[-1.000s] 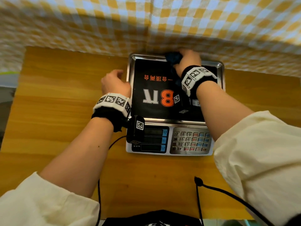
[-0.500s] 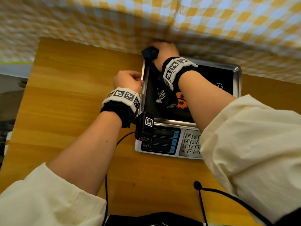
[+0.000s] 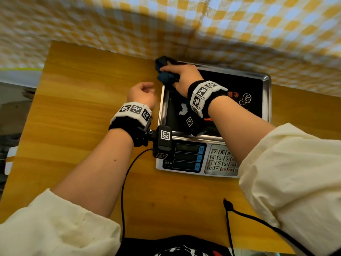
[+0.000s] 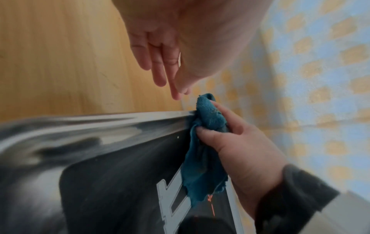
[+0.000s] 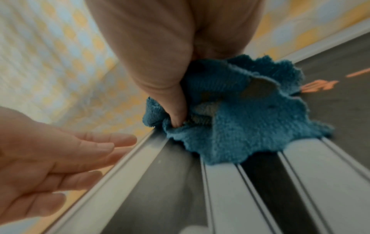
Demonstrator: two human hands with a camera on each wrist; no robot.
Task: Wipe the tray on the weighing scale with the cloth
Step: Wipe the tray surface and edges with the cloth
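Now the right hand (image 3: 181,74) has swept the cloth (image 3: 166,74) from the middle of the tray's far edge across to its far-left corner, over the last second. The head view has also shifted, so the scale sits further right in frame. Judgement: the back rim pass is likely done and the corner is being worked; the left rim and the black printed centre look like what's left, though no dirt is visible either way.

Cloth: dark teal, bunched, sitting on the steel rim at the far-left corner of the tray (image 3: 266,100), part of it hanging over the outside edge. The tray sits on the weighing scale (image 3: 186,157), which stands on the wooden surface (image 3: 83,108) against a yellow checked backdrop (image 3: 239,24).

Right hand: palm down, wrist crossed over the tray, fingers (image 5: 176,110) curled into the cloth and pinching it, with one digit dug into the folds in the right wrist view.

Left hand (image 3: 142,94): just beside the tray's left rim, over the surface, holding nothing. Fingers are relaxed and mostly extended in the wrist views, slightly curled from above. Whether it touches the rim, can't tell. It has stayed roughly there throughout, so probably steadying the scale.
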